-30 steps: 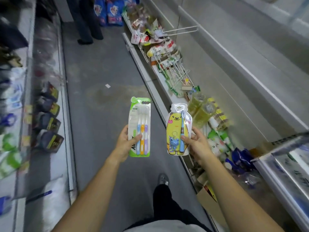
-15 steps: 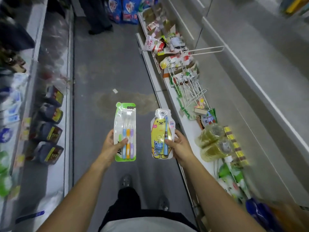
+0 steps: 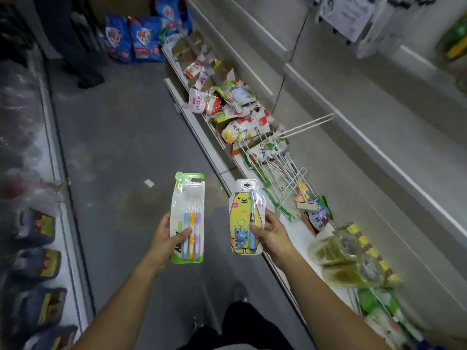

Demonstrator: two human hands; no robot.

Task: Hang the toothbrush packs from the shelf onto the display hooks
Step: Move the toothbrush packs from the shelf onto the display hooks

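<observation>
Nearest: both forearms reach fwd over the aisle floor point(image 3: 121, 137), dark trousers + a shoe below them. L hand point(image 3: 165, 239) grips the green pack point(image 3: 187, 218) by its lower left edge, thumb across the front; pack upright, 3 brushes inside (blue, orange, purple), hang hole at top. R hand point(image 3: 271, 234) grips the yellow pack point(image 3: 245, 218) by its right edge, thumb on the front; bear print, 1 blue brush + small blue charm, also upright. Packs side by side, apart, both held in air over the floor, not on any hook.

R of the hands: low shelf point(image 3: 293, 231) w/ blurred oil bottles point(image 3: 346, 258) and green bags. Further along it, loose white wire hooks point(image 3: 283, 173) lie in a heap among snack bags point(image 3: 227, 109). One hook point(image 3: 305, 125) juts from the back panel, bare. Far end: blue sacks point(image 3: 131, 39) on the floor, a person's legs nearby. L side: blurred shelf of dark pouches point(image 3: 40, 228).
</observation>
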